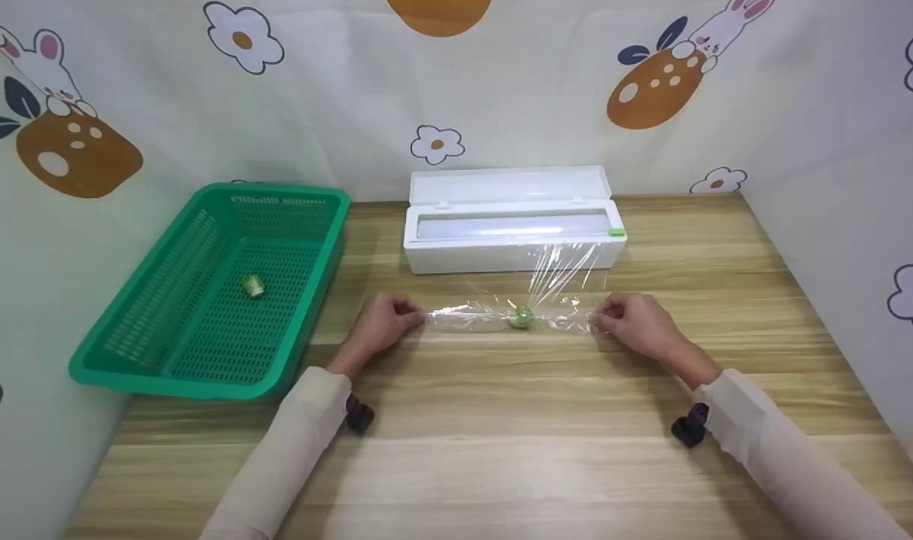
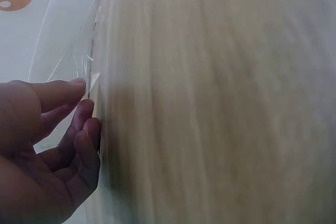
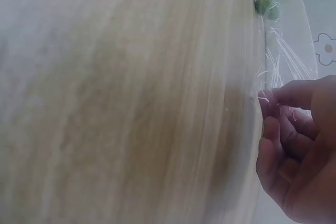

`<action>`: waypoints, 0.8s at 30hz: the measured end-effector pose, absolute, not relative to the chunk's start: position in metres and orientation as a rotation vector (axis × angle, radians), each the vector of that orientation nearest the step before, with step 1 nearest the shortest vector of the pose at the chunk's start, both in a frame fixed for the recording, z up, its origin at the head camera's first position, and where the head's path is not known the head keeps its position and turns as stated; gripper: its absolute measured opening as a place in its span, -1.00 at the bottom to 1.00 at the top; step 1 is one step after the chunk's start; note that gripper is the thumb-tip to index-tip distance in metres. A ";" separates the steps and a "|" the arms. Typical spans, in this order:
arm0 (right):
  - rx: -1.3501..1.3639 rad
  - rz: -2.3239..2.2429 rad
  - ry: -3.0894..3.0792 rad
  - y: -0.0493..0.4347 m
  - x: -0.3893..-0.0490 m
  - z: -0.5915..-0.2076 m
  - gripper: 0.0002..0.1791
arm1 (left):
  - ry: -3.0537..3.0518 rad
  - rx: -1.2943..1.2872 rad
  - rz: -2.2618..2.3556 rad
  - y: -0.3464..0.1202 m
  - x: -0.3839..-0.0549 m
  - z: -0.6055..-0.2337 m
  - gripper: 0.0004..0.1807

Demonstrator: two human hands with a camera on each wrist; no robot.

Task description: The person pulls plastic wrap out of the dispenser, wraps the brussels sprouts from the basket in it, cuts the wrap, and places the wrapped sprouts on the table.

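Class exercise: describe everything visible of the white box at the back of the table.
The white box is long, rectangular and looks like plastic. Its lid stands raised along the back edge; the top has a framed, oblong opening with a pale, shiny surface inside. A green tab sits at the front edge's right end. The box rests upright on the wooden table, near the patterned backdrop. Clear film stretches from its front side towards the viewer.
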State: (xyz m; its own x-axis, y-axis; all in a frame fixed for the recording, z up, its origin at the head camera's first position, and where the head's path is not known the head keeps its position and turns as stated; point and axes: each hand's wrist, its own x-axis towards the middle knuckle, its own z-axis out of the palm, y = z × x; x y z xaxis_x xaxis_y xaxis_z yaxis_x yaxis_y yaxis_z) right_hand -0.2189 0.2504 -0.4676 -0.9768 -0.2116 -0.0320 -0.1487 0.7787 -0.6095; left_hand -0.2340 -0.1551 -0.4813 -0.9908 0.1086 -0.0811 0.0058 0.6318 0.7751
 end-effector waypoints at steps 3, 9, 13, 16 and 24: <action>-0.287 -0.953 2.882 0.252 -0.220 -0.470 -0.85 | 2.758 0.085 1.307 -0.157 -0.234 -0.482 -0.92; -0.237 -1.005 2.835 0.252 -0.221 -0.465 -0.80 | 2.798 0.007 1.264 -0.153 -0.227 -0.476 -0.94; -0.209 -1.023 2.796 0.250 -0.218 -0.455 -0.66 | 2.907 -0.011 1.183 -0.140 -0.219 -0.467 -0.92; -0.242 -0.992 2.845 0.248 -0.214 -0.447 -0.51 | 2.970 0.028 1.184 -0.128 -0.212 -0.459 -0.90; -0.599 -0.930 3.033 0.214 -0.200 -0.442 -0.52 | 2.999 0.428 1.215 -0.092 -0.192 -0.445 -0.78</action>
